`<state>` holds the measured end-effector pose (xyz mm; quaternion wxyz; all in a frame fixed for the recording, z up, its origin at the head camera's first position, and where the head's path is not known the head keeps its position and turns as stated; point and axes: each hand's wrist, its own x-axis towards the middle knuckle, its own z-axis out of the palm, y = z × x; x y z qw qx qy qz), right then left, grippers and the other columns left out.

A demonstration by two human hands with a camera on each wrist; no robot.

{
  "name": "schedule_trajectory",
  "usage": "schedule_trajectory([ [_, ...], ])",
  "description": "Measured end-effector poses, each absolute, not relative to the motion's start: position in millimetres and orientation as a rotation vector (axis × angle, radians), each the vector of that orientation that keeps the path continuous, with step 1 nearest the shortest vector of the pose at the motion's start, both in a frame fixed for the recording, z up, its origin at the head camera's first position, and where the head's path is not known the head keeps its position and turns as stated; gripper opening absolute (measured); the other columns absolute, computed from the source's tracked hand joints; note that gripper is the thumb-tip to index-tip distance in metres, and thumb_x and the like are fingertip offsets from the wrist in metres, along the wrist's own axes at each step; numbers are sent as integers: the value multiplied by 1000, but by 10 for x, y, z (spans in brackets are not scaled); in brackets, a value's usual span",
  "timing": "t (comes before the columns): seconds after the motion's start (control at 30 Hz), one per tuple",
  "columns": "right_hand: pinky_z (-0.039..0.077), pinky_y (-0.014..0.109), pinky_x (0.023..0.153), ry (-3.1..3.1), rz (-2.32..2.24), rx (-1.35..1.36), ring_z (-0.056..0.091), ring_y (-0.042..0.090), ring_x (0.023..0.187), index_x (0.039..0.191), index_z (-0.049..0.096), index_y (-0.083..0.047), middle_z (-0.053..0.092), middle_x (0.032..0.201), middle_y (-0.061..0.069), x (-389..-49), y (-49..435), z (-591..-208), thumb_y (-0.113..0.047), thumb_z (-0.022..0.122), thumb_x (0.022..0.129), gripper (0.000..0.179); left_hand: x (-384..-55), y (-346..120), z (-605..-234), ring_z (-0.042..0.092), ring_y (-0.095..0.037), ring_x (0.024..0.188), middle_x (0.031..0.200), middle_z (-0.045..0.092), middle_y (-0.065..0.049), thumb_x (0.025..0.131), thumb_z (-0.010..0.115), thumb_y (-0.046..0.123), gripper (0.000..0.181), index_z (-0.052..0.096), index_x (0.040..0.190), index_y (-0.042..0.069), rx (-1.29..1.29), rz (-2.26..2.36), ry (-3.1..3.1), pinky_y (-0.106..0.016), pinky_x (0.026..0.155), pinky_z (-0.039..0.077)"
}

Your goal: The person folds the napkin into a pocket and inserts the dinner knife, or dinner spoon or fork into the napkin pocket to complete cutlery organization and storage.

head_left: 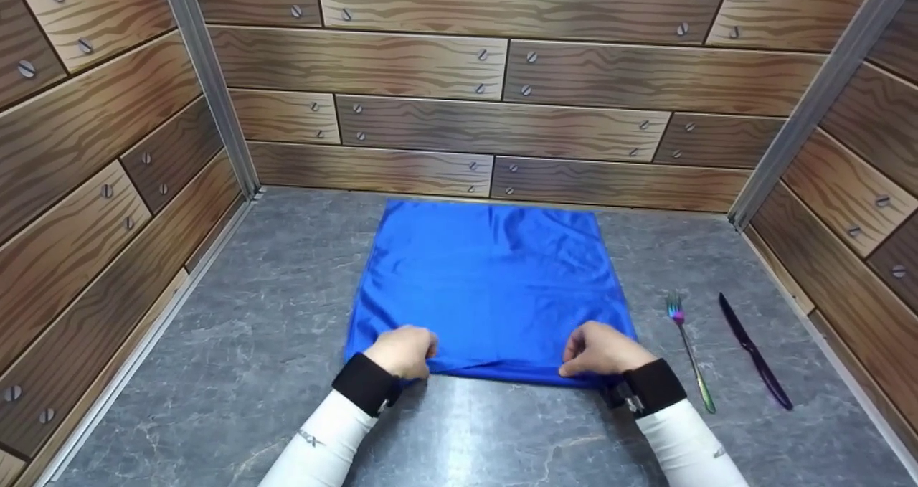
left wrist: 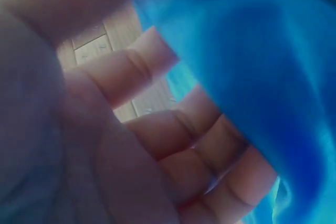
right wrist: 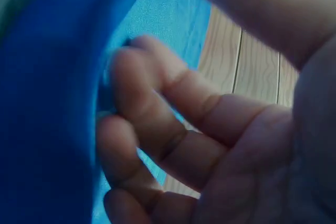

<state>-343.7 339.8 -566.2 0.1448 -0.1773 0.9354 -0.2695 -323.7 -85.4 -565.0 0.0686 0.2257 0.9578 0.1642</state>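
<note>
A shiny blue cloth lies spread on the grey tabletop, its near edge bunched into a low fold. At the left of that edge, my left hand pinches the cloth. In the left wrist view, the fingers curl in behind a raised flap of blue cloth. My right hand grips the same near edge toward its right corner, thumb and index finger together. Bent fingers show against the lifted cloth in the right wrist view, where the thumb tip is out of frame.
To the right of the cloth lie a fork with a rainbow sheen and a dark knife, side by side. Wood-patterned walls enclose the grey table at the back and both sides.
</note>
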Motion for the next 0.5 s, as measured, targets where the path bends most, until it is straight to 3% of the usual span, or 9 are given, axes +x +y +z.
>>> schedule_trajectory([
  [0.1,51,27,68,2693,-774,-558,61,8,69,74,79,-26,70,71,-17,-3438,3435,-5719,-28,101,84,24,-3247,-901,-5660,65,-18,79,87,73,4,83,85,8,20,72,84,22,719,501,2926,-43,69,57],
  [0.3,53,29,78,2746,-773,-648,63,9,81,92,76,-25,70,85,-12,-3407,3391,-5793,-17,102,76,31,-3296,-1062,-5662,80,-23,98,105,86,0,96,85,15,7,86,101,20,742,550,2960,-50,88,68],
  [0.5,47,27,69,2745,-759,-715,56,4,71,79,69,-26,61,73,-18,-3194,3288,-5511,-16,95,80,28,-3322,-1157,-5699,84,-24,107,112,90,0,99,75,9,21,91,108,18,799,609,2881,-48,96,70],
])
